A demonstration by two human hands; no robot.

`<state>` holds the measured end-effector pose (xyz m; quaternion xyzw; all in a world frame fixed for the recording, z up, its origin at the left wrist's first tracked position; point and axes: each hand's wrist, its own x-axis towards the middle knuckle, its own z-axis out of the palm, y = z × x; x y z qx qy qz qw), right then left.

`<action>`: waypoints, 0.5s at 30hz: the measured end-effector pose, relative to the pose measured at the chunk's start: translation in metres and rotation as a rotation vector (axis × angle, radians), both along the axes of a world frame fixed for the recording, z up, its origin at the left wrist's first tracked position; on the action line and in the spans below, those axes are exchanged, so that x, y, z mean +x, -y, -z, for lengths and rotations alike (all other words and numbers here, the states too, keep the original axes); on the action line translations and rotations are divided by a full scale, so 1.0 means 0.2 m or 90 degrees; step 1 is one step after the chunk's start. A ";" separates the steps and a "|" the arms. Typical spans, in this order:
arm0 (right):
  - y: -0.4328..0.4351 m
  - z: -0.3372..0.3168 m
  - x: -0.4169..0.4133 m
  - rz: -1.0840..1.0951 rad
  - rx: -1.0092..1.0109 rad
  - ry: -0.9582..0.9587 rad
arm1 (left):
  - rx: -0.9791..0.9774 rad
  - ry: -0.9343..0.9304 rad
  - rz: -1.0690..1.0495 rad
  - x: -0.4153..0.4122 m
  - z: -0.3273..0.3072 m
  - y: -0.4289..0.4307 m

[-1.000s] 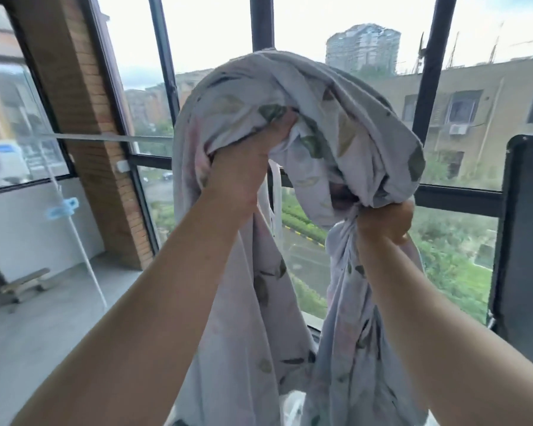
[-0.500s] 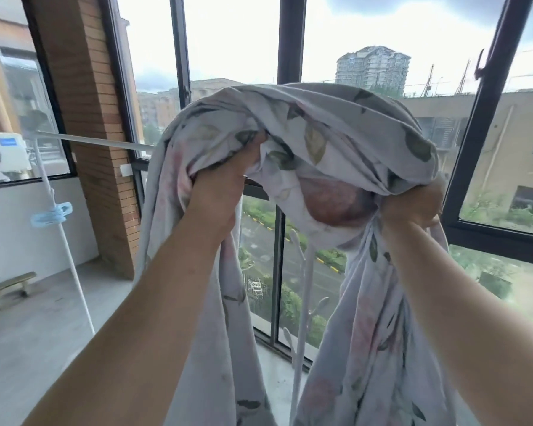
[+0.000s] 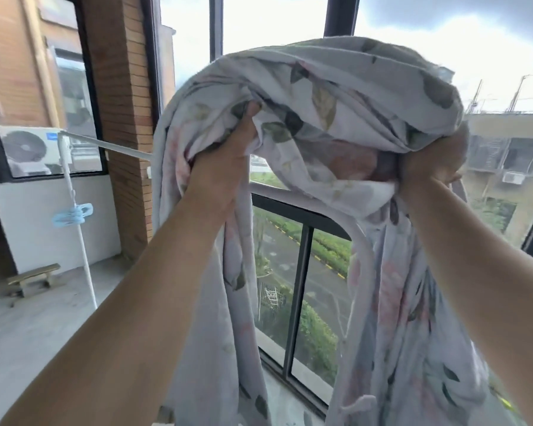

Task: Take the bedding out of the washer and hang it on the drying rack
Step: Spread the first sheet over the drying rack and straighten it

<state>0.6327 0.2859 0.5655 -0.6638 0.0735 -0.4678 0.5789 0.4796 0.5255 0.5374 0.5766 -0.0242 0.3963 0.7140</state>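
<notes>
A pale grey sheet with a leaf and flower print [image 3: 351, 96] is bunched up and raised at head height in front of the window. My left hand [image 3: 222, 161] grips a fold of it from below on the left. My right hand [image 3: 428, 164] grips the bunched cloth on the right, partly wrapped by it. Two long tails of the sheet hang down past both forearms. The white drying rack rail [image 3: 105, 144] runs from a white upright pole [image 3: 74, 216] toward the sheet; its curved right end [image 3: 360, 238] shows between the hanging tails, below my hands.
A blue clothes peg [image 3: 73, 214] is clipped on the rack's pole. Dark-framed windows [image 3: 302, 290] stand right behind the rack. A brick pillar [image 3: 126, 118] is at the left, with a low wooden bench [image 3: 33, 276] on the grey floor.
The view has swung left and up. Both hands have lifted the bunched sheet a little higher and spread further apart, over the rack's rail.
</notes>
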 end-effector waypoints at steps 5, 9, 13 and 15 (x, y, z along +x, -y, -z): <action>-0.18 0.02 0.20 -0.122 -0.023 -0.009 | -0.068 -0.128 -0.160 0.11 -0.02 -0.10; -0.38 0.06 0.31 -0.205 -0.104 -0.034 | -0.128 -0.213 -0.265 0.12 -0.06 -0.22; -0.61 0.08 0.37 -0.327 -0.142 -0.113 | -0.102 -0.110 -0.249 0.10 -0.01 -0.35; -0.73 0.10 0.37 -0.416 -0.124 -0.136 | -0.140 -0.083 -0.259 0.13 0.03 -0.44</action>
